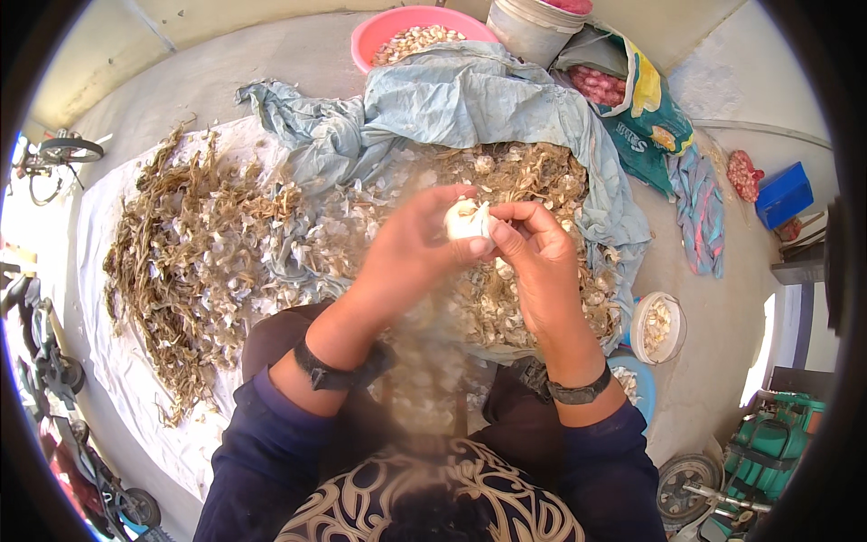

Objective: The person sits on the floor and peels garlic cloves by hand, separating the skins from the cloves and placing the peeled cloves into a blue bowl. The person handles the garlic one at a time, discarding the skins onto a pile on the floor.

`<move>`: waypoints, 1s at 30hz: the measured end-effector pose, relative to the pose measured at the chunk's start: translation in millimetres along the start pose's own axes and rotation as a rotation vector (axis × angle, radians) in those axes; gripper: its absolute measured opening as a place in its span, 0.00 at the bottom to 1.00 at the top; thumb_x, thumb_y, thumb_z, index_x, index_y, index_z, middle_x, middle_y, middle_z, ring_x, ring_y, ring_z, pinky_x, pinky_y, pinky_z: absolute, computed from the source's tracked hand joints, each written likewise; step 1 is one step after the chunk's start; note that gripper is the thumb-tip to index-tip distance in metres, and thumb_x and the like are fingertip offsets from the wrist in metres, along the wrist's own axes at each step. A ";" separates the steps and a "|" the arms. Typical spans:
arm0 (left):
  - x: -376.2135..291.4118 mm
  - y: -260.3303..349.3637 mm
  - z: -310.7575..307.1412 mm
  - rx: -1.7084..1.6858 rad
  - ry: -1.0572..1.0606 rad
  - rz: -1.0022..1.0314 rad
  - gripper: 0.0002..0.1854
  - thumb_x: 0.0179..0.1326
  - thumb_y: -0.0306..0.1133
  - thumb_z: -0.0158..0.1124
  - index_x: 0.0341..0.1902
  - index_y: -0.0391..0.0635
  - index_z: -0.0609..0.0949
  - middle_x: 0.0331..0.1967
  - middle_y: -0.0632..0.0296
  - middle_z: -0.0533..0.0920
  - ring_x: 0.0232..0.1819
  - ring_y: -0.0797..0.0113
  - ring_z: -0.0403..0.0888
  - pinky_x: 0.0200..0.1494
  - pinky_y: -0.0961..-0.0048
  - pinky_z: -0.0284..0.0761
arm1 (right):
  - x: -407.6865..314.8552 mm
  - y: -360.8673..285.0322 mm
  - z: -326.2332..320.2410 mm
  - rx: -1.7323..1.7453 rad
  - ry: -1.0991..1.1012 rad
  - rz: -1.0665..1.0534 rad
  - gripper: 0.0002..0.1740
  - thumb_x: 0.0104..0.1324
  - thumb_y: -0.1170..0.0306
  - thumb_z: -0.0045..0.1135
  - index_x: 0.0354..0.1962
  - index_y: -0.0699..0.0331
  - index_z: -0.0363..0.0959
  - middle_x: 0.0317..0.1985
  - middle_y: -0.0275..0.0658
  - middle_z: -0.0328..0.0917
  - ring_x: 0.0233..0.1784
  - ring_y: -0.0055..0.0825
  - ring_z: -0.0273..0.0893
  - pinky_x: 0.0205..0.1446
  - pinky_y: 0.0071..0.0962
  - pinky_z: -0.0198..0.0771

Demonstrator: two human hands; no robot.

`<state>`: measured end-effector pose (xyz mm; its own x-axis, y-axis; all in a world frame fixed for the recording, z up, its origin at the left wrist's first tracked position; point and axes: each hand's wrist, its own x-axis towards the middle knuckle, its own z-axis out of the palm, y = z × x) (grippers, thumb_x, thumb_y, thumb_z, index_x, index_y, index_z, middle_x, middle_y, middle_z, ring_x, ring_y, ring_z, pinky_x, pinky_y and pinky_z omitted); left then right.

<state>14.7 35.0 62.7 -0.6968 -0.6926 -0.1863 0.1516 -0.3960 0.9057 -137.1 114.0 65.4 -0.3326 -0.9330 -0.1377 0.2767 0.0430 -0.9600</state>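
Note:
A white garlic bulb (462,220) is held up over the heap before me. My left hand (413,240) grips it from the left, its thumb across the near side and a forefinger behind. On the right, my right hand (538,247) pinches a piece of the bulb's papery skin between thumb and forefinger. Beneath both hands spreads a heap of garlic bulbs and dry skins (542,173), lying on a pale blue cloth (460,95). Farther left lies a pile of dried garlic stalks and husks (183,271) on a white sheet (101,237).
A pink basin (362,40) of cloves, a white bucket (525,30) and a green sack (633,142) stand at the back. To the right are a small white pail (676,332) of cloves, a light-blue basin (647,389) and a blue box (784,196). A wheel (687,484) sits lower right.

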 end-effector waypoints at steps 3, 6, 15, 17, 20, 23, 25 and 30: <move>-0.5 -3.1 2.7 -0.028 -0.016 -0.017 0.31 0.62 0.26 0.66 0.67 0.40 0.65 0.49 0.61 0.81 0.49 0.72 0.80 0.53 0.74 0.77 | -2.6 6.8 -2.0 -0.002 0.033 -0.055 0.09 0.66 0.73 0.60 0.42 0.67 0.75 0.40 0.33 0.78 0.42 0.17 0.74 0.47 0.20 0.71; 0.7 -8.4 8.7 -0.114 -0.004 0.008 0.29 0.65 0.27 0.63 0.68 0.40 0.64 0.51 0.60 0.80 0.50 0.72 0.79 0.53 0.74 0.77 | -2.6 11.5 -4.0 -0.106 0.076 -0.172 0.07 0.66 0.74 0.59 0.41 0.67 0.76 0.41 0.33 0.78 0.42 0.16 0.75 0.48 0.19 0.70; 7.2 -17.8 13.9 -0.162 0.013 0.044 0.17 0.70 0.30 0.58 0.60 0.43 0.69 0.50 0.61 0.78 0.50 0.74 0.77 0.54 0.73 0.76 | -5.0 11.5 0.8 -0.020 0.171 -0.158 0.14 0.68 0.69 0.56 0.48 0.67 0.73 0.46 0.35 0.76 0.47 0.16 0.72 0.50 0.20 0.70; 8.9 -18.9 16.3 -0.235 -0.002 0.040 0.15 0.70 0.31 0.57 0.58 0.44 0.69 0.49 0.61 0.78 0.49 0.74 0.78 0.52 0.74 0.76 | -5.1 12.2 1.6 -0.008 0.131 -0.153 0.18 0.69 0.66 0.54 0.52 0.67 0.71 0.47 0.35 0.75 0.47 0.17 0.72 0.51 0.20 0.69; 9.3 -19.4 18.1 -0.291 -0.016 0.037 0.12 0.71 0.32 0.58 0.53 0.46 0.70 0.45 0.63 0.80 0.47 0.75 0.78 0.47 0.75 0.75 | -4.5 14.9 0.0 -0.072 0.032 -0.130 0.21 0.70 0.63 0.53 0.56 0.66 0.70 0.50 0.36 0.74 0.49 0.18 0.72 0.53 0.20 0.69; 11.2 -21.0 17.9 -0.291 0.011 0.004 0.10 0.70 0.33 0.58 0.50 0.48 0.69 0.41 0.63 0.81 0.44 0.75 0.79 0.43 0.76 0.74 | -1.5 20.6 0.4 -0.109 0.024 -0.145 0.19 0.71 0.64 0.51 0.54 0.67 0.71 0.53 0.38 0.73 0.53 0.22 0.71 0.57 0.23 0.67; 13.4 -22.9 17.3 -0.268 0.051 -0.028 0.11 0.70 0.33 0.59 0.49 0.48 0.68 0.40 0.63 0.82 0.42 0.76 0.79 0.42 0.76 0.74 | 0.8 25.1 3.0 -0.155 0.029 -0.173 0.18 0.71 0.65 0.50 0.53 0.67 0.72 0.54 0.39 0.72 0.56 0.25 0.70 0.61 0.26 0.64; 14.4 -30.9 18.7 -0.100 0.165 -0.102 0.14 0.69 0.33 0.60 0.51 0.47 0.66 0.39 0.62 0.81 0.39 0.76 0.79 0.38 0.79 0.74 | 0.3 33.9 9.4 -0.199 0.050 -0.292 0.17 0.75 0.63 0.42 0.48 0.67 0.73 0.54 0.42 0.72 0.60 0.31 0.68 0.66 0.30 0.59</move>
<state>-13.2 48.5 39.2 -0.5894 -0.7318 -0.3423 0.1603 -0.5212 0.8383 -119.3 111.8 35.1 -0.4167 -0.8978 0.1425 -0.0162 -0.1495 -0.9886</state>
